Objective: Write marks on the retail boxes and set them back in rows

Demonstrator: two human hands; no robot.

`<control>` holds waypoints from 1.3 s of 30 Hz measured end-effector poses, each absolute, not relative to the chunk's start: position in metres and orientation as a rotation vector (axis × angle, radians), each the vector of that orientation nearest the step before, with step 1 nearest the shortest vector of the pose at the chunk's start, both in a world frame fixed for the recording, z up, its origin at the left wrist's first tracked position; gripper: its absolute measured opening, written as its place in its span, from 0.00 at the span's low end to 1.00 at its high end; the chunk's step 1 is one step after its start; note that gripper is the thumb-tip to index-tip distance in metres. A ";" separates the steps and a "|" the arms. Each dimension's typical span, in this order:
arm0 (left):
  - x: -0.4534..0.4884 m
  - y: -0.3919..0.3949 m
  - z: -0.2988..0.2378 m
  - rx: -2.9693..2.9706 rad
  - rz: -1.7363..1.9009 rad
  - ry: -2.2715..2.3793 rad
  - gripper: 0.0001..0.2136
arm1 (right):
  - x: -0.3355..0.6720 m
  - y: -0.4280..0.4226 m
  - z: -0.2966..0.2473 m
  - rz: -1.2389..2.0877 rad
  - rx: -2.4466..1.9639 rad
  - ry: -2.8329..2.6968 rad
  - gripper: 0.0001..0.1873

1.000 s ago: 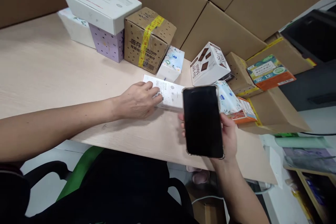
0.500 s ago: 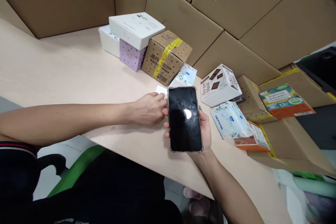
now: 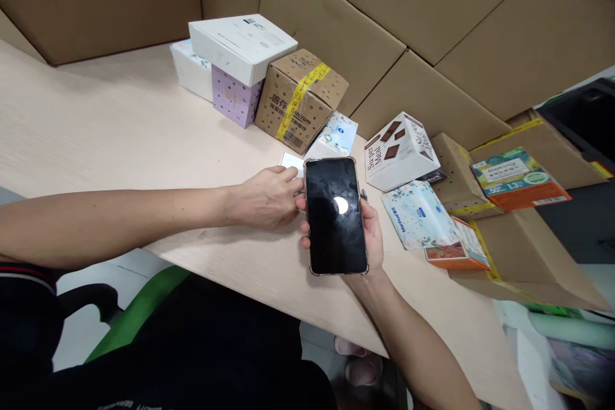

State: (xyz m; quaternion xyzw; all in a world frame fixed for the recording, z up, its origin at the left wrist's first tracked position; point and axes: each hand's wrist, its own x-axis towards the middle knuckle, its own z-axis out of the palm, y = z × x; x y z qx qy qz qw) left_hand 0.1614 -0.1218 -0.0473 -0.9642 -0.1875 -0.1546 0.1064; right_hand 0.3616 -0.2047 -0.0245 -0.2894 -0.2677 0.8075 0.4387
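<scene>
My right hand (image 3: 372, 234) is wrapped around a smartphone (image 3: 335, 237) in a clear-edged case, with its dark screen facing up and a bright round reflection on it. Several of its fingertips curl round the phone's left edge. Just left of the phone, my left hand (image 3: 271, 197) rests low over the table with curled fingers. Its fingertips pass behind the phone, so whatever they hold is hidden. A small white box or card (image 3: 291, 163) lies just beyond the left fingers, partly covered by hand and phone.
A taped brown carton (image 3: 300, 102), a purple box (image 3: 235, 102) and a white box (image 3: 243, 45) stand at the back of the table (image 3: 120, 134). To the right are a chocolate-pictured white box (image 3: 398, 154), a tissue pack (image 3: 418, 214) and an open carton (image 3: 533, 256).
The whole view has shifted slightly, so things appear a little further left and up. Both hands and the phone keep nearly the same pose.
</scene>
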 end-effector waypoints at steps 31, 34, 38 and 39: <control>0.162 -0.121 -0.047 -2.857 -0.537 -0.514 0.10 | 0.362 -0.204 -0.027 1.965 -0.834 -0.681 0.34; 0.162 -0.121 -0.046 -2.841 -0.508 -0.516 0.11 | 0.362 -0.204 -0.022 1.943 -0.846 -0.682 0.34; 0.160 -0.120 -0.044 -2.853 -0.528 -0.559 0.10 | 0.380 -0.212 -0.014 1.875 -1.001 -0.757 0.33; 0.160 -0.120 -0.044 -2.861 -0.547 -0.568 0.13 | 0.389 -0.217 -0.012 1.845 -1.061 -0.807 0.33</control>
